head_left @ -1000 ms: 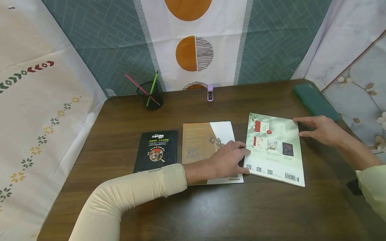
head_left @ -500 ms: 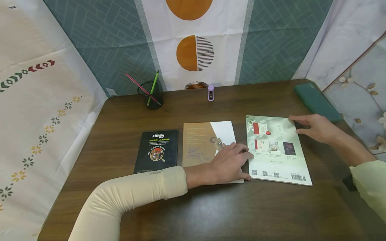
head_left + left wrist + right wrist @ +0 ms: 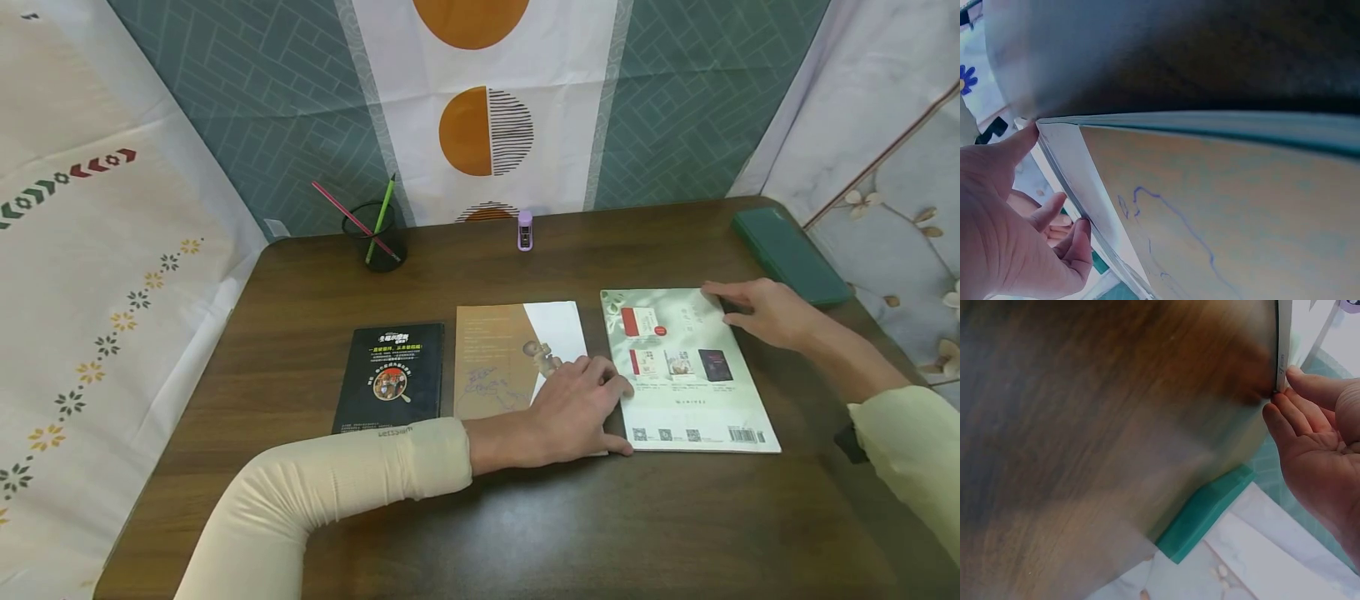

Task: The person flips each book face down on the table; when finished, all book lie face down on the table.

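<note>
A pale green magazine (image 3: 686, 408) with printed book pictures lies flat on the table. My right hand (image 3: 776, 312) is at its upper right corner, fingertips against the edge. In the right wrist view, thumb and fingertips meet the magazine's spine (image 3: 1283, 347). My left hand (image 3: 573, 412) reaches over a brown-and-white book (image 3: 491, 358), with fingertips at the magazine's left edge and the thumb near its lower left corner. The left hand hides the book's lower right part. A black book (image 3: 393, 367) lies left of the brown one, its bottom partly behind the left sleeve.
At the back left stands a black mesh pen cup (image 3: 386, 250) holding a pink and a green pencil. A small purple stapler-like object (image 3: 524, 232) stands at the back edge. A dark green case (image 3: 791, 254) lies at the back right of the table (image 3: 480, 533). Patterned cloths surround it.
The magazine has turned from tilted to nearly straight, its top edge shifting left and lower end right. My right hand has moved left with it; the left hand has shifted slightly right and down.
</note>
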Demonstrator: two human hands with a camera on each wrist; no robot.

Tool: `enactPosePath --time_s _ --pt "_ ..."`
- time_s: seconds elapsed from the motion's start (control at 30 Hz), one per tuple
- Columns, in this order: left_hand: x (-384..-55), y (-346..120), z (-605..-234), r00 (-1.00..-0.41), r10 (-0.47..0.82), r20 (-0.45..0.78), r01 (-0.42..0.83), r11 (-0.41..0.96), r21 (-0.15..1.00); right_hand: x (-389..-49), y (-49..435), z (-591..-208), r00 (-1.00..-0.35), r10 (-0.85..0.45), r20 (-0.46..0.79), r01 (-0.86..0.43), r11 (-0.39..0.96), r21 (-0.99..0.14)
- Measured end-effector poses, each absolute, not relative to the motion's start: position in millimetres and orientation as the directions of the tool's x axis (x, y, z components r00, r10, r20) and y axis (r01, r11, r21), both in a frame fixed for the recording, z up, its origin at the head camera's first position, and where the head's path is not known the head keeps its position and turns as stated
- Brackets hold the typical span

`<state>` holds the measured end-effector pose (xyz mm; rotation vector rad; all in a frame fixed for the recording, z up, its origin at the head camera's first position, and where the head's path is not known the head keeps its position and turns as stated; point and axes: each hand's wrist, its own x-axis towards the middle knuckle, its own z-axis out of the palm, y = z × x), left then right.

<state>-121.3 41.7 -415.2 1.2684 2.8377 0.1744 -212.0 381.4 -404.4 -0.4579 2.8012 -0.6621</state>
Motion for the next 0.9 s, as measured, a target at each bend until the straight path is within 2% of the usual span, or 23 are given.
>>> enactPosePath --time_s 0.9 --pt "-116.8 42.8 -418.0 -0.688 0.724 0.047 0.725 0.682 0.094 -217.9 371.1 -405.9 -0.924 -0.351 -0.153 -0.244 0.847 -0.472"
